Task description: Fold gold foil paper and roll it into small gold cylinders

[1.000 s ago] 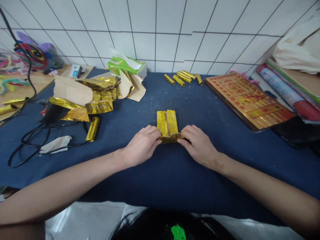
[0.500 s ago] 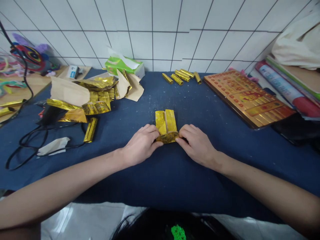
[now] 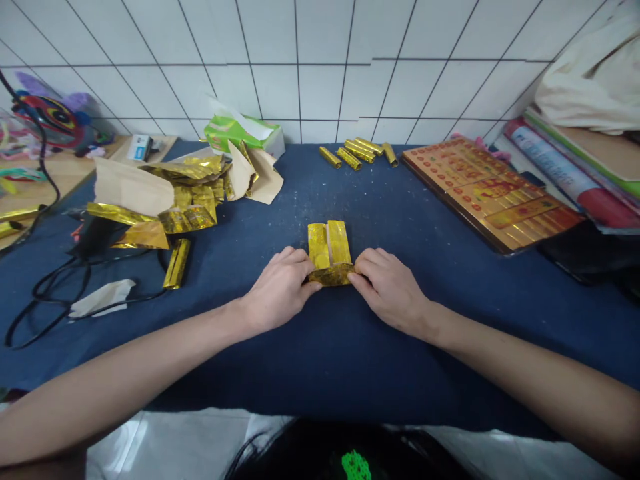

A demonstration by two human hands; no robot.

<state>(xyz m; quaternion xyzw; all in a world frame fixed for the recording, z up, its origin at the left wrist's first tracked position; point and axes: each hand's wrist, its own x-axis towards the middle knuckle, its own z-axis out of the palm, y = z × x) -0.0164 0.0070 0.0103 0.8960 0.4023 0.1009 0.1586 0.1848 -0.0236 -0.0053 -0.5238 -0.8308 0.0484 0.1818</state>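
Soft, even, muted light; glare on floor; tiled wall splays toward edges; slight blur.

Head view of a bench covered in blue, on which a folded gold paper (a paler strip shows along its central seam) lies with its near edge curled, the left hand pinching one end of that edge and the right hand the other. Beyond lie gold rolls, near a tiled wall; a red-and-gold packet lies to the right, crumpled wrappers to the left.
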